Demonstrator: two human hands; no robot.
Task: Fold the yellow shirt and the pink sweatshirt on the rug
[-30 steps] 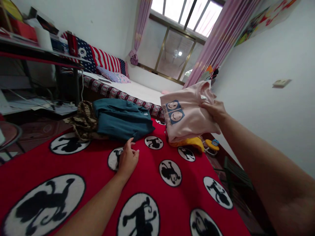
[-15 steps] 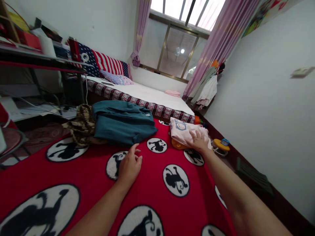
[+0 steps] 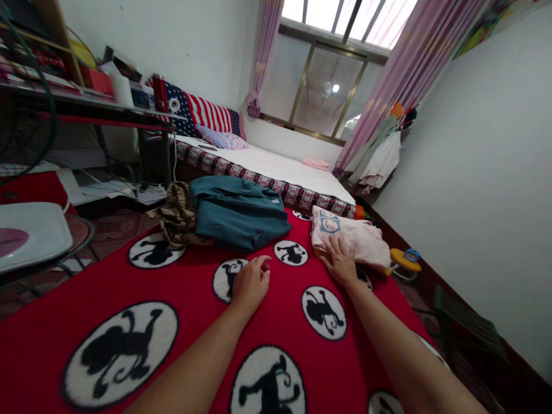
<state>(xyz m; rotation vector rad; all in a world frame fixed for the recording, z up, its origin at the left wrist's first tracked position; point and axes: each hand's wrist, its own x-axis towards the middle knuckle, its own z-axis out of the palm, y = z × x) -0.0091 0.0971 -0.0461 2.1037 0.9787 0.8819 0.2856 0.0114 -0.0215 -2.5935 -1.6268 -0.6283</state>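
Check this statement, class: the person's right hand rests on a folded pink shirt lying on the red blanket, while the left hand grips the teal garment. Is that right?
Not quite. The head view shows the left hand resting on the red blanket, apart from the teal garment. The right hand does rest on the folded pink shirt.

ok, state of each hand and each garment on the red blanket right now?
left hand: loosely curled, resting on the red monkey-print blanket, holding nothing
right hand: flat, fingers on the near edge of the folded pink shirt
folded pink shirt: lying on the blanket, smiley print up
teal garment: roughly folded, lying flat
brown patterned garment: crumpled beside the teal one
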